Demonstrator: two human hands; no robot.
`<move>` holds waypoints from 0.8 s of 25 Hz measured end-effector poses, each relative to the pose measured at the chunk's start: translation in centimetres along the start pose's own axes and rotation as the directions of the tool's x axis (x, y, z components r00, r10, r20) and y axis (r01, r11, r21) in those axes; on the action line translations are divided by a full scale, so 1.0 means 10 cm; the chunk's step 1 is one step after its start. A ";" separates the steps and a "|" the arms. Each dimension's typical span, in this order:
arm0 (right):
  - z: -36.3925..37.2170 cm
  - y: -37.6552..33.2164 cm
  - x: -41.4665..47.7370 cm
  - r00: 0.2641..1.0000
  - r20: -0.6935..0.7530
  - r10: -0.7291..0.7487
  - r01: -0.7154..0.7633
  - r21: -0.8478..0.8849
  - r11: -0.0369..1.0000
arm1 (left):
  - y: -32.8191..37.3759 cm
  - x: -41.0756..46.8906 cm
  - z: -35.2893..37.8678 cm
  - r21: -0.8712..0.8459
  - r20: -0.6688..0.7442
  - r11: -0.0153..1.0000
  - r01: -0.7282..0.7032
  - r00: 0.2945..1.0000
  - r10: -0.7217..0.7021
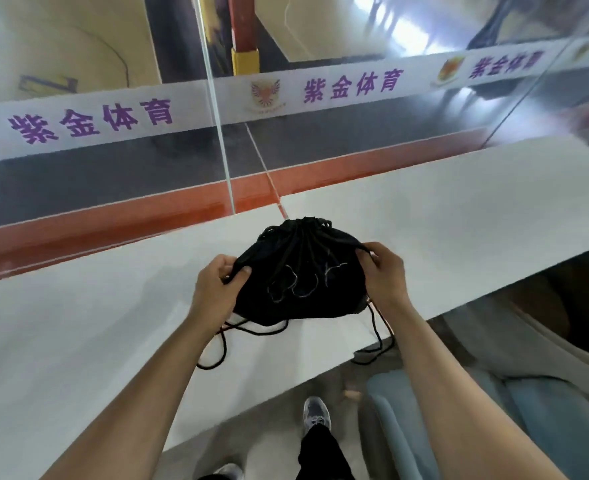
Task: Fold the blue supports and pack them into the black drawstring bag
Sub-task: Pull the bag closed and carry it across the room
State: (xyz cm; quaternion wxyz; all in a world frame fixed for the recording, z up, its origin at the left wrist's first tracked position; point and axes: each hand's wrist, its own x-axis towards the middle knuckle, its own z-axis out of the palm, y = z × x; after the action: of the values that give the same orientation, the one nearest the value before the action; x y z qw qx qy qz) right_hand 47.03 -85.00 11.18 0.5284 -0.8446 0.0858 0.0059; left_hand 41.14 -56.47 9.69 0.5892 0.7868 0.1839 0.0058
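The black drawstring bag [300,271] lies bulging on the white table [95,323], its mouth cinched shut at the far end. My left hand [217,285] pinches the bag's left edge and cord. My right hand [383,268] grips the right edge and cord. Black cords trail off the bag's near side and loop over the table's front edge. No blue supports are visible; whatever fills the bag is hidden.
A glass barrier [217,109] with a white banner of purple characters stands just beyond the table's far edge. A grey-blue chair [407,427] sits at the lower right. My feet [315,414] stand on the floor under the table's front edge.
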 end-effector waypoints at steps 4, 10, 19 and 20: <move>-0.31 -0.24 -0.81 0.956 -0.294 0.007 0.020 0.086 0.996 | 0.44 -0.22 -0.16 -0.089 0.186 0.986 -0.139 0.971 0.153; -1.04 -0.37 -2.30 0.785 -0.620 -0.017 0.042 0.026 0.999 | 0.97 -1.07 0.05 -0.195 0.434 0.945 -0.261 0.841 0.322; -2.41 0.27 -4.99 0.527 -0.819 0.227 -0.095 0.209 0.973 | 1.25 -3.27 1.38 -0.291 0.679 0.792 -0.537 0.467 0.566; -2.60 0.38 -5.30 0.488 -0.837 0.248 -0.091 0.234 0.968 | 1.25 -3.57 1.54 -0.304 0.687 0.764 -0.570 0.425 0.590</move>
State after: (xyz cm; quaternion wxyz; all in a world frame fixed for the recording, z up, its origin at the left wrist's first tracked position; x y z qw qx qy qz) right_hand -7.85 -102.49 24.62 0.4774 -0.6781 0.4199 -0.3687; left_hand 14.83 -84.31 23.98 0.5806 0.7224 -0.3578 -0.1144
